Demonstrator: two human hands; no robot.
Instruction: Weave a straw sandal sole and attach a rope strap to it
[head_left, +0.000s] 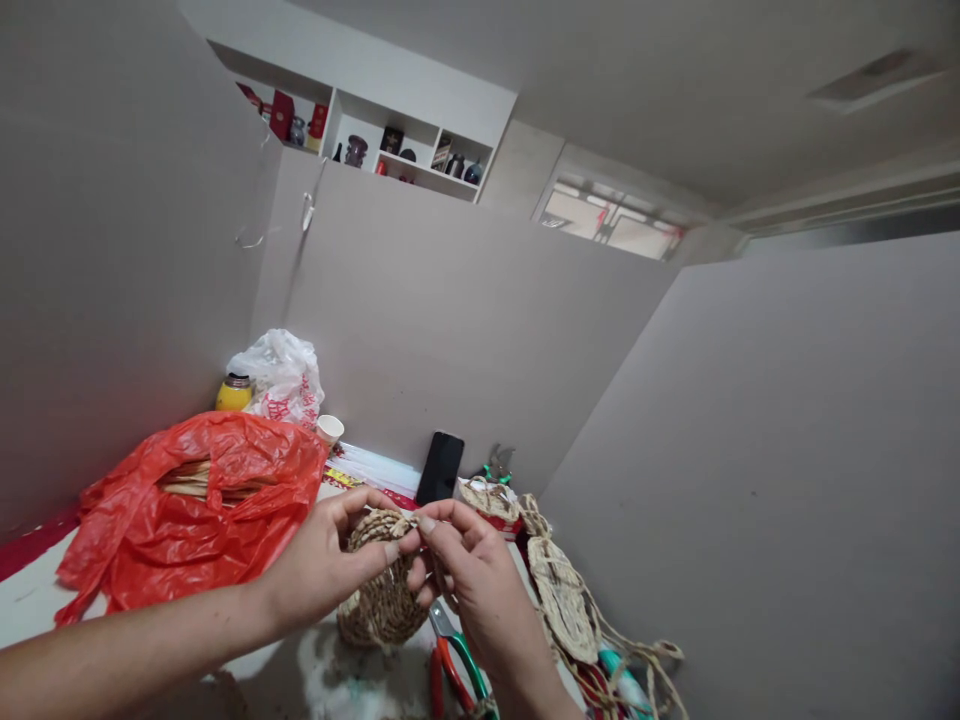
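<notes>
- L hand [326, 550]: grip closed, thumb + fingers round L side & top rim of woven basket [382, 605].
- R hand [476, 565]: grip pinched at basket's rim, R side, tips close to L's; can't tell if loose strand's in it too.
- Basket: at front of desk [26, 608], btwn both hands, opening tipped twd wearer.
- Scissors [446, 660], red/green handles, on desk just R of basket, partly behind R wrist.
- Red plastic bag [255, 550] w/ straw [187, 478] inside, L of L hand.
- Behind: yellow jar [234, 395], white bag [281, 375], paper cup [330, 430].
- Phone [440, 470] upright-ish, leaning nr back wall; pliers [501, 463] to its R.
- Woven straw piece [562, 600] + cords [637, 645], R of R hand.
</notes>
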